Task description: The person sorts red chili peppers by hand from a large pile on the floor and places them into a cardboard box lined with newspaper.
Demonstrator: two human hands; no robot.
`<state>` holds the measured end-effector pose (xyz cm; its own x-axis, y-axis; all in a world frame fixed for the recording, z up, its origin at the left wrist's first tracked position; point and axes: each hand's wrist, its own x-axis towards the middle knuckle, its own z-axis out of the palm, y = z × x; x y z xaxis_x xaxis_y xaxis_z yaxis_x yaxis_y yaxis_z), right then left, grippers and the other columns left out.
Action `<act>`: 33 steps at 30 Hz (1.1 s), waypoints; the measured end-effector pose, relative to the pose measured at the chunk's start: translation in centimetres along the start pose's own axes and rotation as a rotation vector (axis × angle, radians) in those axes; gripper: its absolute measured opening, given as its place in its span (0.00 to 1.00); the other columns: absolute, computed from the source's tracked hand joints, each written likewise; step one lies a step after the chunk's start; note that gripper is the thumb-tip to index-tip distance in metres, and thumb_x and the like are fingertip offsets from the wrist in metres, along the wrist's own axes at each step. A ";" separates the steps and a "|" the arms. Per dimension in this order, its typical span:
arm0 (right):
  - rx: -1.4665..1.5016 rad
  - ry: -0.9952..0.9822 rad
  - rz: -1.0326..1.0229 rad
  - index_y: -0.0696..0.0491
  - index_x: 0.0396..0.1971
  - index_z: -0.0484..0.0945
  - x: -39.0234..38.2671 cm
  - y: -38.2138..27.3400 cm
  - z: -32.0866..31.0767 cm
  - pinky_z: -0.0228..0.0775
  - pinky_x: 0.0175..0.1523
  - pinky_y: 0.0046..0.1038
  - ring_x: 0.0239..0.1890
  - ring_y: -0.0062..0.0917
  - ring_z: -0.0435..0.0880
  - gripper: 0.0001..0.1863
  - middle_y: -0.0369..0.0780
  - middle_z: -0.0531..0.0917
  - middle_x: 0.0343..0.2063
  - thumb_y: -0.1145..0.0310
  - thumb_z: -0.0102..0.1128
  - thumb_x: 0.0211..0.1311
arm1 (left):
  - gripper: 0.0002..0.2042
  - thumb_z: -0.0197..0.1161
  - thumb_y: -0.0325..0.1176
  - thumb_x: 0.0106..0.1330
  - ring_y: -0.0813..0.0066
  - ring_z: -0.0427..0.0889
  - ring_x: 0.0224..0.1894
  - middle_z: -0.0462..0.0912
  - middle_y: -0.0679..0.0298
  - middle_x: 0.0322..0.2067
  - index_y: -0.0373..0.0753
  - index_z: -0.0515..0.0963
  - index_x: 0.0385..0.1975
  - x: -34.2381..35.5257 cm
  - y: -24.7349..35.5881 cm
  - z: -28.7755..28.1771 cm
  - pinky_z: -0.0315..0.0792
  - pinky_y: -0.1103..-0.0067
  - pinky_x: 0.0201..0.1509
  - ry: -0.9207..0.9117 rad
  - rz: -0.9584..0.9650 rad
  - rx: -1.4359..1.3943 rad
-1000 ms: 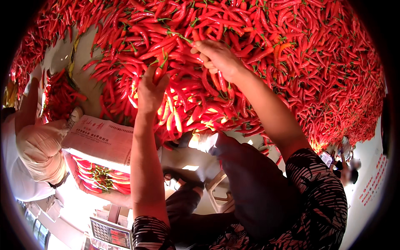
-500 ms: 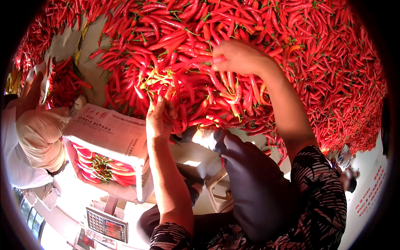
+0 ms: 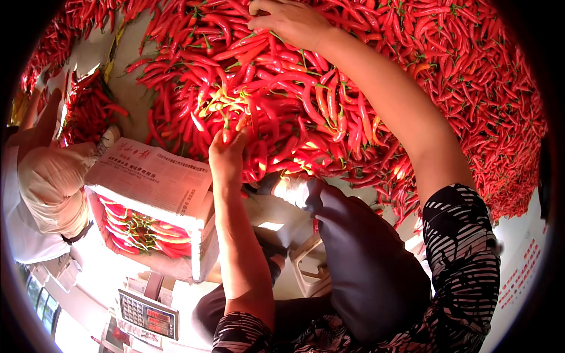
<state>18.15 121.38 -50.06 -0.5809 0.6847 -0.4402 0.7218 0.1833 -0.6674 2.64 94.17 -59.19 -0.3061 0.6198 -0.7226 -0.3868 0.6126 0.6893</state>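
Note:
A wide heap of red chili peppers (image 3: 276, 106) with green stems covers the floor in front of me. My left hand (image 3: 228, 152) is at the heap's near edge, its fingers closed around a red chili pepper (image 3: 227, 134) with a pale green stem end; its palm is hidden. Just beyond those fingers, several brightly lit stem ends (image 3: 226, 105) lie together. Farther out, my right hand (image 3: 291, 22) reaches over the peppers with its fingers bent and apart, and no pepper shows in it.
Left of my forearm stands a box (image 3: 197, 259) of stacked chili peppers, with a newspaper (image 3: 153, 176) over its top. A digital scale (image 3: 148, 313) is at the lower left. Another person's leg (image 3: 53, 191) is at the far left. A plastic stool (image 3: 311, 270) is by my knee.
My right hand has moved farther away and to the left over the heap. My left hand stays near the same spot, with a chili pepper now showing between its fingers.

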 end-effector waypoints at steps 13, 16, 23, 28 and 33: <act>-0.421 0.266 -0.572 0.50 0.46 0.76 1.5 2.4 3.9 0.76 0.47 0.42 0.45 0.40 0.82 0.15 0.39 0.78 0.41 0.57 0.63 0.67 | 0.14 0.73 0.39 0.62 0.70 0.79 0.25 0.84 0.60 0.26 0.36 0.79 0.35 2.6 1.4 3.2 0.73 0.73 0.31 -0.120 0.232 0.384; -0.575 0.104 -0.606 0.48 0.49 0.76 3.6 4.6 7.3 0.74 0.55 0.41 0.52 0.39 0.81 0.15 0.40 0.78 0.45 0.57 0.60 0.68 | 0.05 0.64 0.31 0.73 0.79 0.77 0.26 0.87 0.65 0.32 0.39 0.78 0.43 2.2 1.4 1.2 0.69 0.83 0.30 -0.309 0.038 0.005; -0.679 0.306 -0.531 0.51 0.45 0.79 2.9 6.0 9.5 0.73 0.59 0.41 0.53 0.40 0.81 0.15 0.41 0.79 0.47 0.67 0.66 0.58 | 0.08 0.61 0.28 0.74 0.75 0.81 0.34 0.87 0.59 0.40 0.36 0.79 0.48 -0.1 0.7 0.0 0.71 0.78 0.33 -0.414 -0.121 -0.459; -0.173 0.234 -0.363 0.53 0.47 0.83 0.3 4.9 5.1 0.75 0.56 0.37 0.49 0.38 0.84 0.23 0.45 0.85 0.42 0.55 0.73 0.56 | 0.04 0.64 0.28 0.71 0.79 0.80 0.29 0.86 0.64 0.33 0.40 0.80 0.42 -1.1 2.0 -2.6 0.71 0.80 0.31 -0.351 -0.198 -0.105; 0.502 -0.013 0.348 0.52 0.67 0.68 -6.7 0.4 0.8 0.72 0.53 0.39 0.52 0.32 0.79 0.39 0.42 0.83 0.46 0.45 0.69 0.65 | 0.07 0.70 0.32 0.65 0.83 0.76 0.25 0.82 0.68 0.26 0.38 0.79 0.33 -2.3 3.3 -4.0 0.71 0.79 0.29 -0.512 -0.111 0.551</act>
<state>22.07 116.28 -47.86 -0.3497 0.6352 -0.6886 0.6061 -0.4071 -0.6833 -1.38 92.79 -55.44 0.2027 0.6081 -0.7675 0.1395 0.7579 0.6373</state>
